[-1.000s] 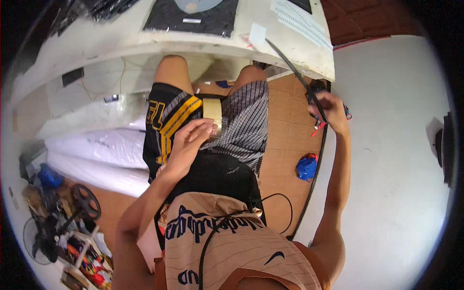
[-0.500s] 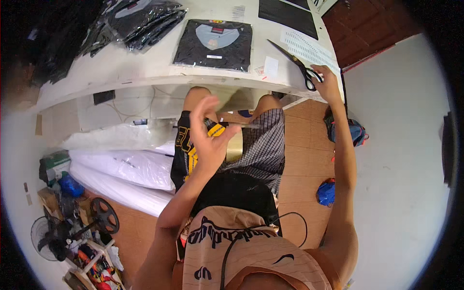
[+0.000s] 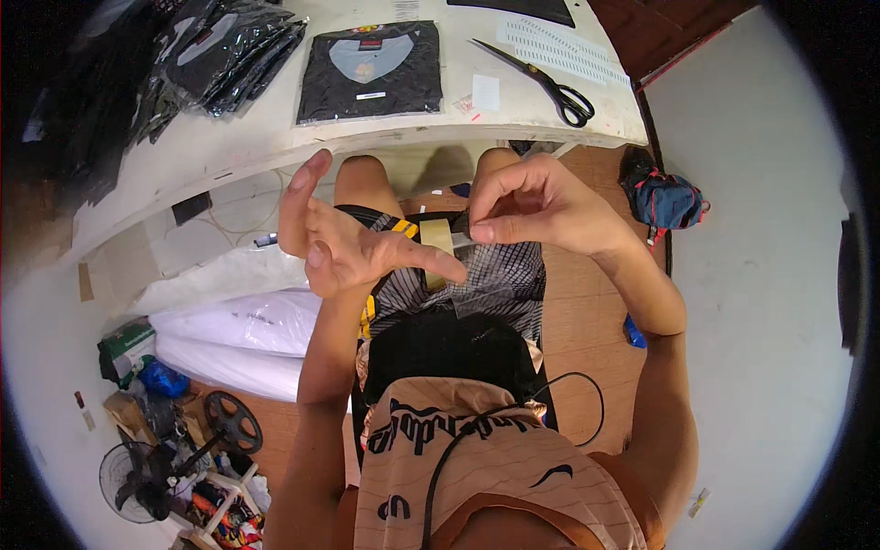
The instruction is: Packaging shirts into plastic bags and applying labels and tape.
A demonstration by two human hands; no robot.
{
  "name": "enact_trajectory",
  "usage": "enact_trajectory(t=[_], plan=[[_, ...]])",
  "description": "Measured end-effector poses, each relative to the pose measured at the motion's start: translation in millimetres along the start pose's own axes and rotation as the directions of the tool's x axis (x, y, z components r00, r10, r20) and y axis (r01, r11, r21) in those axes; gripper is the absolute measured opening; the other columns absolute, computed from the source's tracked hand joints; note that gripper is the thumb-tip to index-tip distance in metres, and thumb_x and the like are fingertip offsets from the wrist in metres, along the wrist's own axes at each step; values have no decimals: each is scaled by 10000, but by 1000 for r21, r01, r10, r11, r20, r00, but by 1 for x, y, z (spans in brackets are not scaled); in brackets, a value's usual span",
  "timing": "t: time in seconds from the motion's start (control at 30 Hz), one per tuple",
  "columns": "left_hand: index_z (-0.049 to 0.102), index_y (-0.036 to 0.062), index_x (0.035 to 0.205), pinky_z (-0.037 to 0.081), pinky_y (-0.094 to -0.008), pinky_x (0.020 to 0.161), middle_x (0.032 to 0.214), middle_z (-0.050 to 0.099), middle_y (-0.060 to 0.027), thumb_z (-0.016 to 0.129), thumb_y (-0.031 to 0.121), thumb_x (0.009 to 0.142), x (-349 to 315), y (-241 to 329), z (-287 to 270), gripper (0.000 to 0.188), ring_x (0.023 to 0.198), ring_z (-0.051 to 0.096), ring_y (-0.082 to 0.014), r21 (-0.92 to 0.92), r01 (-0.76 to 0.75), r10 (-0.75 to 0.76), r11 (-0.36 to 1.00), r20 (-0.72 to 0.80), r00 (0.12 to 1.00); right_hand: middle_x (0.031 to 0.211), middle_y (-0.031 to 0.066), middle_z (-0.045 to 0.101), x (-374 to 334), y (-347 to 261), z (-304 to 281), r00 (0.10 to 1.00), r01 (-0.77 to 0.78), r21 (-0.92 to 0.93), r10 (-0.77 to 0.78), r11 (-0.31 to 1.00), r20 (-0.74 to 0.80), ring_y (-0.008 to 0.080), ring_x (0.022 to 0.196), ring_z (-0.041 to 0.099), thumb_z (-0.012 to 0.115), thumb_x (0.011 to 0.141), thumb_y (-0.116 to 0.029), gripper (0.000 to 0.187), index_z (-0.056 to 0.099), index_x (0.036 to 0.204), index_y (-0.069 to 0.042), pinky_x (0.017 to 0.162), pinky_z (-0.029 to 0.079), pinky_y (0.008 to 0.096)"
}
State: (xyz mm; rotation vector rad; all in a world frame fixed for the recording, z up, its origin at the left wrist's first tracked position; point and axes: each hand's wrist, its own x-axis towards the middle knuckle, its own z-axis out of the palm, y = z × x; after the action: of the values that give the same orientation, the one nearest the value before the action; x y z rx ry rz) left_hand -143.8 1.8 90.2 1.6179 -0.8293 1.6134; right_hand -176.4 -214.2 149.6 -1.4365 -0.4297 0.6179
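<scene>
Tabletop [image 3: 458, 64], pale, spans the upper view; its near edge bows across just beyond the knees. Both hands are on the person's side of that edge, over the lap. On the right, a strip of brown floor [image 3: 587, 293] lies between the person and a white wall [image 3: 752, 229]; a blue backpack [image 3: 674, 200] sits near the foot of that wall. On the left, a white wrapped bundle [image 3: 243, 321] takes up the space beside the left forearm.

Hands: apart from each other, a narrow gap between left thumb and right fingertips. Left hand [image 3: 344, 243] spread wide, palm showing, thumb pointing right across part of the tape roll [image 3: 437, 240]; thumb contact with the roll: cannot tell. Right hand [image 3: 545, 206] pinched, thumb and forefinger closed on a clear strip [image 3: 461, 240], just beside the roll. Far end of the strip is hard to make out. Roll, yellowish, lies on the lap between the thighs.

Pose: left forearm rises steeply from the lower edge; right elbow bends outward, forearm slanting inward to the lap.

On the tabletop: black scissors [image 3: 543, 82] at the right, blades slightly apart, handles toward the near right corner; bagged black garment [image 3: 371, 78] left of them, flat.
</scene>
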Motion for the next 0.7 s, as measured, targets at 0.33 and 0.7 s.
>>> enact_trajectory(t=[0.33,0.7], plan=[[466,0,1271,467,-371,886,1138,591,-170,688,621,706,-28,-2,-35,869,1030,589,-272,-164,806,-644,568,522,560,791,-30,639,19,-11,-27,953,26,-286,-111,958,-282,32,715,538,658,874,-137,112,668,879,-26,642,426,197],[640,21,968,403,-237,607,872,654,-60,658,204,883,-45,-4,11,202,704,577,-114,-347,843,-841,-412,500,-206,729,-6,635,125,35,-50,947,35,-377,-152,925,-284,53,657,521,749,789,-167,166,696,829,-15,606,425,207]])
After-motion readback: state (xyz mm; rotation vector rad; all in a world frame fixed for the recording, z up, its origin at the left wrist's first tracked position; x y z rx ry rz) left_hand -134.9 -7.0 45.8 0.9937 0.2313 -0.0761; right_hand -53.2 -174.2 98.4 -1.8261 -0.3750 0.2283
